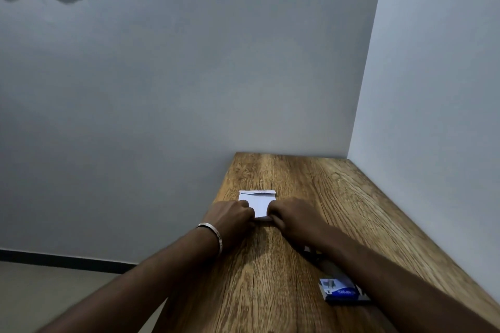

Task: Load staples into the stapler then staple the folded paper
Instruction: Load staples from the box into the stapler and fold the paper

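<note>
- The step in hand looks like pressing the fold: the person does best to keep the near edge pinned and run the fingertips firmly along the crease so the layers lie flat for stapling.
- The left hand (234,216) and the right hand (290,217), fingers curled, pinch the near edge of the folded paper (257,203) from either side.
- The paper is small, white, lying flat on the table (311,184), its far flap slightly lifted.
- A blue staple box (341,290) sits nearer the person (the stapler is mostly hidden under the right forearm).
</note>
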The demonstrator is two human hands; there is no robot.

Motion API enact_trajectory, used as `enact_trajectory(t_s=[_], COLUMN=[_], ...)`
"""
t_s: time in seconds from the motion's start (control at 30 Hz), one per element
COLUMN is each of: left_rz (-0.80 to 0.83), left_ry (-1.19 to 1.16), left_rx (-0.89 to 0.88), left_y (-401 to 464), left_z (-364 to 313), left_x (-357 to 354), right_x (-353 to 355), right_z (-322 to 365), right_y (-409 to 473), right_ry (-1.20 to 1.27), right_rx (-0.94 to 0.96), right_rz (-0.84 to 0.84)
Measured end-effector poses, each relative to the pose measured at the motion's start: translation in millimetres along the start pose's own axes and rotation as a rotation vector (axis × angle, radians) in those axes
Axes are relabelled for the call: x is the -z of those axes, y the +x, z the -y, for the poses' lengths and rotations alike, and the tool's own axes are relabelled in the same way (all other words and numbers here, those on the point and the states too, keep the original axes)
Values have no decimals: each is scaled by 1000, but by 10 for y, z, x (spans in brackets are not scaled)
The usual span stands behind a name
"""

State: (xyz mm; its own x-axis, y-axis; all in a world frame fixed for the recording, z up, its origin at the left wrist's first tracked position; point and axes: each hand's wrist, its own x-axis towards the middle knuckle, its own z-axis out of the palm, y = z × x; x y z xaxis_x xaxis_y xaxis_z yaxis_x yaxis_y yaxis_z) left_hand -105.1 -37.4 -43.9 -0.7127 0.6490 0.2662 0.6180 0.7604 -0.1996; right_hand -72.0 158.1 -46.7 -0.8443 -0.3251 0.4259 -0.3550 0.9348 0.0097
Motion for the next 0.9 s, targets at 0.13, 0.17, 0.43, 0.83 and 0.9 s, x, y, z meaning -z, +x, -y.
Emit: enact_trajectory(t_s=[0.13,0.17,0.43,0.83,0.9], left_rz=[-8,1,90,51,58], left_ry=[-52,-65,-173,-337,-356], left_rx=[40,46,59,96,112], left_y=[74,101,240,278,272], left_z=[13,17,114,262,300], left_x=[9,16,14,-31,-42], right_x=[29,30,51,56,73], right_z=[16,28,-12,-154,-177], right_y=[21,23,116,229,236], right_ry=[47,49,126,265,280], right_rx=[27,35,-79,-227,-233], right_rz=[48,65,122,199,201])
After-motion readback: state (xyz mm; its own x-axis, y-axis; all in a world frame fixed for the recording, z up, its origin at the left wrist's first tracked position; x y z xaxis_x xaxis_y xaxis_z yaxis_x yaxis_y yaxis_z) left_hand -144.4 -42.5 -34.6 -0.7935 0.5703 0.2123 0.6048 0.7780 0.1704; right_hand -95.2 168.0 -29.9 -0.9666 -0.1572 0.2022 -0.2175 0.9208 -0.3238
